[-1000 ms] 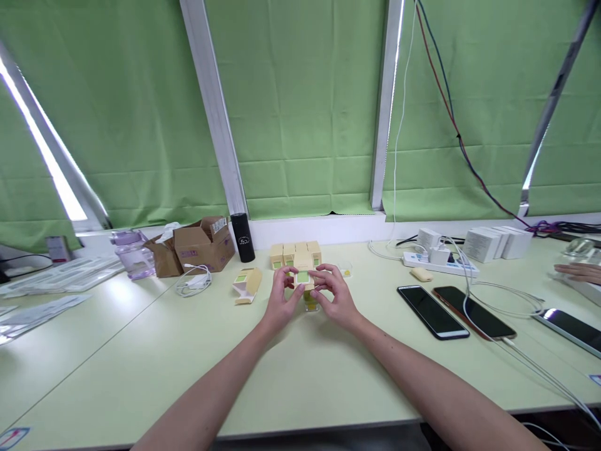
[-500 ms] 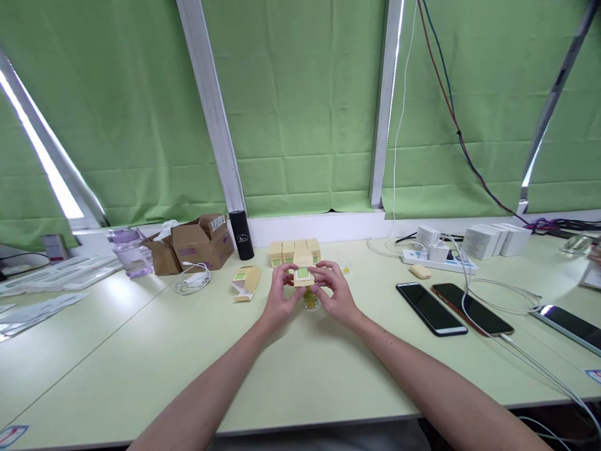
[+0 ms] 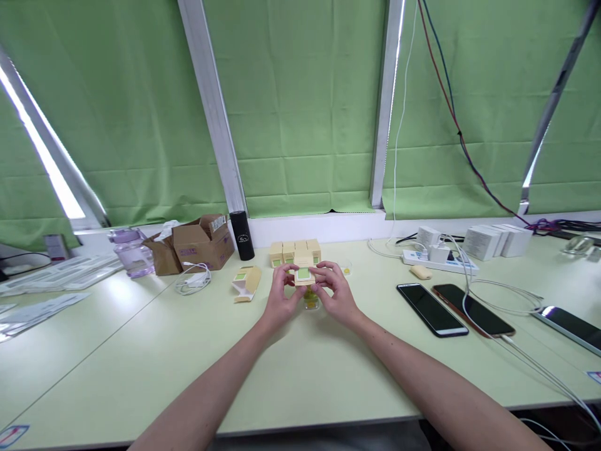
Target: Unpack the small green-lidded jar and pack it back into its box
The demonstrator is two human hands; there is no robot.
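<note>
Between my two hands is a small cream cardboard box with a green window on its face. My left hand grips its left side, fingers at the top edge and thumb below. My right hand pinches the right side in the same way. Just beneath the box, a small clear jar with yellow contents stands on the table, partly hidden. Several similar cream boxes are lined up behind. An opened carton lies to the left, and a clear round lid or dish sits beyond my right hand.
On the left stand a brown cardboard box, a black cylinder, a purple jug and a coiled white cable. To the right are a black phone, another phone, a power strip and white boxes.
Almost nothing differs. Both hands keep the same hold on the small box, and the view has shifted very slightly.
</note>
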